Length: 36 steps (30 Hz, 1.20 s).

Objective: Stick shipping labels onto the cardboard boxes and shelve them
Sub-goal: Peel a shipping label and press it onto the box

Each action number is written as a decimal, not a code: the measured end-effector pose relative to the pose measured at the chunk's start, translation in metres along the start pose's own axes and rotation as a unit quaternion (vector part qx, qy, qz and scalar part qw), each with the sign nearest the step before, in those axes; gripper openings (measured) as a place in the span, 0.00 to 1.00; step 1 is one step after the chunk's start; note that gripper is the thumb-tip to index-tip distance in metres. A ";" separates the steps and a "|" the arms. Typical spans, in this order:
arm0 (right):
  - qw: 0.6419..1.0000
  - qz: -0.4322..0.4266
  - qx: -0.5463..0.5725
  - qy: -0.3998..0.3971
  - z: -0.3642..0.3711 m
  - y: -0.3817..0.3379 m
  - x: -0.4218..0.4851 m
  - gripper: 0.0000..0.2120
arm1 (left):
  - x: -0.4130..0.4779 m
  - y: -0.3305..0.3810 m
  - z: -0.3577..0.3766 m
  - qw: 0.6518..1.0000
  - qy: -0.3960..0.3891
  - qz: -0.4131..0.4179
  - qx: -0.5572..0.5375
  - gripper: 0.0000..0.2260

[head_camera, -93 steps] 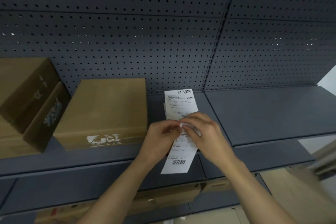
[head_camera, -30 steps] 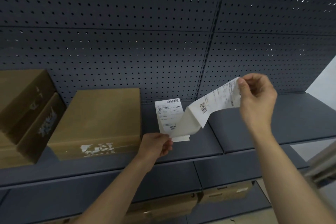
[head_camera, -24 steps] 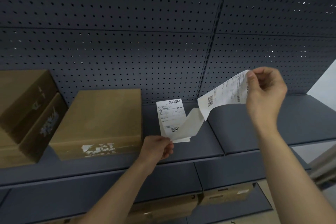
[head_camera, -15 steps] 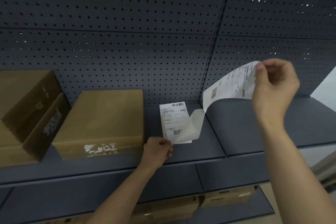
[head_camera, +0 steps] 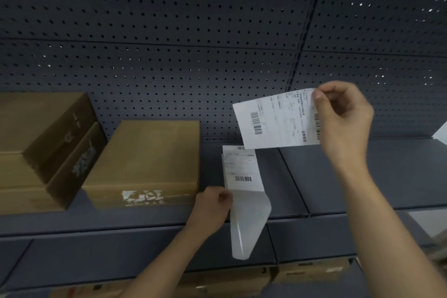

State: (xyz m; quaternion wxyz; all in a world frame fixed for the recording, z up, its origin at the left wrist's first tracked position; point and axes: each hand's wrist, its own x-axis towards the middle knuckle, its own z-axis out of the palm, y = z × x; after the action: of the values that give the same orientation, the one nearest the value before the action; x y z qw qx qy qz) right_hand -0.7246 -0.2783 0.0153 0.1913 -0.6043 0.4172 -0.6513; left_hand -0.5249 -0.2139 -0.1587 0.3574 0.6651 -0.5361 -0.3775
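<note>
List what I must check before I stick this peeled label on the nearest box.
1. The label is off the backing liner: ok.
2. Grip of the right hand only at the label's edge: ok.
3. Label flat, no creases: ok.
4. Sticky side clean: cannot tell, it faces away.
5. Top of the nearest cardboard box bare: ok.
6. The left hand free to steady the box: not ok, it pinches the liner.
</note>
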 end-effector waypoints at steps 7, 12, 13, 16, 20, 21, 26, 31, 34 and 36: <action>0.994 0.038 0.023 -0.098 0.013 0.009 -0.005 0.04 | -0.032 0.020 -0.022 0.999 0.017 0.029 0.039 0.09; 0.974 0.062 0.043 -0.211 0.025 0.011 -0.007 0.07 | -0.055 0.045 -0.060 0.986 0.144 0.068 0.054 0.10; 0.969 0.064 0.044 -0.234 0.028 0.010 -0.008 0.08 | -0.059 0.052 -0.069 0.978 0.184 0.086 0.048 0.10; 0.950 0.063 0.044 -0.303 0.044 0.006 -0.014 0.09 | -0.063 0.069 -0.093 0.957 0.262 0.123 0.035 0.09; 0.925 0.052 0.041 -0.375 0.070 -0.002 -0.024 0.09 | -0.051 0.067 -0.115 0.968 0.215 0.109 0.073 0.12; 0.920 0.048 0.044 -0.386 0.077 -0.006 -0.026 0.09 | -0.048 0.064 -0.119 0.971 0.194 0.109 0.089 0.16; 0.915 0.044 0.053 -0.398 0.115 -0.022 -0.033 0.10 | -0.032 0.048 -0.142 0.983 0.109 0.134 0.068 0.03; 0.927 0.031 -0.005 -0.374 0.154 -0.036 -0.042 0.11 | -0.024 0.025 -0.175 0.987 0.088 0.134 0.000 0.08; 0.938 0.031 -0.074 -0.338 0.175 -0.041 -0.051 0.15 | -0.018 0.013 -0.200 0.987 0.077 0.120 -0.070 0.07; 0.949 0.055 -0.089 -0.298 0.184 -0.042 -0.060 0.19 | -0.013 0.001 -0.215 0.984 0.070 0.117 -0.112 0.06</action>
State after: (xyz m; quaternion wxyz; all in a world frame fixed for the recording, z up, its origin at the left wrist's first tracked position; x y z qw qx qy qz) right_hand -0.5283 -0.2664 -0.0039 0.2881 -0.7613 0.4302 -0.3902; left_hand -0.3366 -0.1864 -0.0569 0.5083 0.5782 -0.5381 -0.3432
